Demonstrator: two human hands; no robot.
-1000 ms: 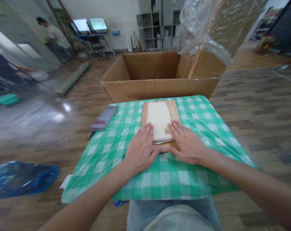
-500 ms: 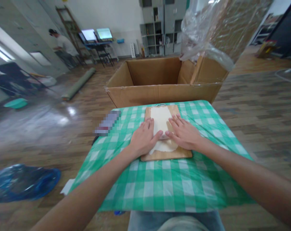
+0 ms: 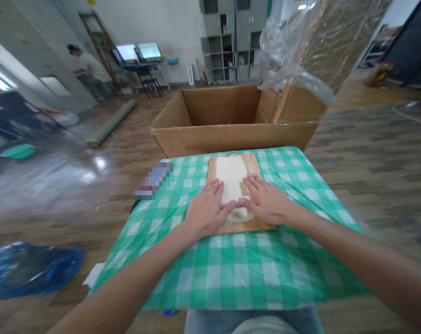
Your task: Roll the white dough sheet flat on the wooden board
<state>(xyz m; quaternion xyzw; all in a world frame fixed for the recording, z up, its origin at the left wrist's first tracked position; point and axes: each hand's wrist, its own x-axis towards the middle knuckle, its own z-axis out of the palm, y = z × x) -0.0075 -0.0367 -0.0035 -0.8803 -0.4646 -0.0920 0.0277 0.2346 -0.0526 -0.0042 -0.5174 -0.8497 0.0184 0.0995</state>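
A flat off-white sheet, looking like rolled-out dough (image 3: 231,174), lies lengthwise on a wooden board (image 3: 255,227). My left hand (image 3: 206,206) rests flat along its left side with fingers stretched out. Across from it, my right hand (image 3: 266,199) lies over the right side, fingers also extended. The two thumbs nearly meet over the sheet's lower half, where a fold or raised edge shows. Part of the sheet is hidden under my palms. Beneath the board is a green-and-white checked tablecloth (image 3: 227,273).
A phone-like pixelated object (image 3: 153,181) lies at the table's left edge. Just beyond the table stands a large open cardboard box (image 3: 231,139), with plastic wrap (image 3: 280,55) at its right. Blue plastic (image 3: 32,269) lies on the floor at left. A person (image 3: 92,67) is in the far left background.
Both hands have slid a little toward me along the sheet, thumbs now lower on it. The board stays in place on the table.
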